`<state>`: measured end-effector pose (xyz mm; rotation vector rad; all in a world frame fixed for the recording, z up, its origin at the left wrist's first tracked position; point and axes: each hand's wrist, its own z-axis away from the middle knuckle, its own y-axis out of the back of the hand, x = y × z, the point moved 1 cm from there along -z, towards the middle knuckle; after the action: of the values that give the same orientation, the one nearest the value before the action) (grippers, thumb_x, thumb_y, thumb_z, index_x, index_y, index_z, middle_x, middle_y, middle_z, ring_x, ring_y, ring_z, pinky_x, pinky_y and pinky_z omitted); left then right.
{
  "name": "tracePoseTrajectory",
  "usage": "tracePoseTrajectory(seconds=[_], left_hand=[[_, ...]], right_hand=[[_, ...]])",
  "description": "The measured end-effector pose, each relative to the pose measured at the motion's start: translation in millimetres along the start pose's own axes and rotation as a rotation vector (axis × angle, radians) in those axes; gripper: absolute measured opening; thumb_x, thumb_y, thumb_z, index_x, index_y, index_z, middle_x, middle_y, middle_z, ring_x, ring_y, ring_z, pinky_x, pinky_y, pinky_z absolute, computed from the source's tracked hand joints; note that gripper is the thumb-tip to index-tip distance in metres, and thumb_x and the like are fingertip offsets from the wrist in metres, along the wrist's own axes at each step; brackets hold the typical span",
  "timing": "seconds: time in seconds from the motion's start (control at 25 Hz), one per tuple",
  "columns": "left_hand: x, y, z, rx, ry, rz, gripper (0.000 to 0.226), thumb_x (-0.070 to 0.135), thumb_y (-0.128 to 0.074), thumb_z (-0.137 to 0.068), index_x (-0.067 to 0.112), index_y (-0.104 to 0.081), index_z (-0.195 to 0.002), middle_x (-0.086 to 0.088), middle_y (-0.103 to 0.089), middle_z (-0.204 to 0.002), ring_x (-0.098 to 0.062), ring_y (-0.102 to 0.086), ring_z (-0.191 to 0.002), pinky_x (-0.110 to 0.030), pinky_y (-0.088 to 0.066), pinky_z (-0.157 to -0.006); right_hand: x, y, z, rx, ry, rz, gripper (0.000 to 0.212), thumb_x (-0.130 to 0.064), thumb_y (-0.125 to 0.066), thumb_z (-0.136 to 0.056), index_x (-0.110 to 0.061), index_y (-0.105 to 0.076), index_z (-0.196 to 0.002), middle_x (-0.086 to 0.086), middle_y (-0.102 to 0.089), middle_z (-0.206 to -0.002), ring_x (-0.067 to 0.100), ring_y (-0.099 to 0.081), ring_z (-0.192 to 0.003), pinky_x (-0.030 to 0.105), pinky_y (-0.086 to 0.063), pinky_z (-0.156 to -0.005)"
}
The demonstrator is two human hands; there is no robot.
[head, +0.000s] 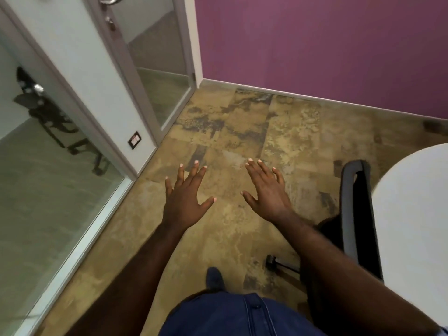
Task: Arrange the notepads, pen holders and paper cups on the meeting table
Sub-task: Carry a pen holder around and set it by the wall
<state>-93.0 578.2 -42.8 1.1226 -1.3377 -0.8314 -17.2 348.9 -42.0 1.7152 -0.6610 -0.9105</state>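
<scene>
Standing over bare floor (218, 226), I hold my left hand (185, 200) and right hand (268, 192) spread, apart and empty; the table (417, 214) lies to my right, nearer my right hand, with no notepads, pen holders or cups in view.

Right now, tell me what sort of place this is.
Probably an office meeting room. A white round-edged table stands at the right with a black swivel chair pushed against it, and a glass partition with a glass door closes the room off. Both hands are empty.
</scene>
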Motion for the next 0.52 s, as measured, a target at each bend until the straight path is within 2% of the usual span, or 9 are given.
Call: tracePoseTrajectory(seconds=[0.32, 0.52], left_hand=[[0, -16, -220, -0.101, -0.149, 0.011, 0.086, 0.064, -0.057, -0.082, 0.040, -0.012, -0.152, 0.015, -0.003, -0.163, -0.020, 0.004, -0.152, -0.061, -0.004, -0.117], [35, -53, -361, -0.136, -0.219, -0.006, 0.086, 0.062, -0.057, -0.084, 0.037, -0.013, -0.154, 0.014, -0.004, -0.163, -0.020, 0.003, -0.151, -0.060, -0.003, -0.117]], right_hand=[[94, -7, -140, 0.018, -0.244, 0.029, 0.074, -0.045, -0.053, -0.093, -0.020, -0.018, -0.153, -0.003, -0.017, -0.162, 0.017, -0.010, -0.150, 0.045, -0.008, -0.120], [191, -18, -231, 0.023, -0.323, 0.023, 0.073, -0.045, -0.052, -0.093, -0.021, -0.018, -0.153, -0.004, -0.018, -0.162, 0.016, -0.011, -0.150, 0.044, -0.008, -0.119]])
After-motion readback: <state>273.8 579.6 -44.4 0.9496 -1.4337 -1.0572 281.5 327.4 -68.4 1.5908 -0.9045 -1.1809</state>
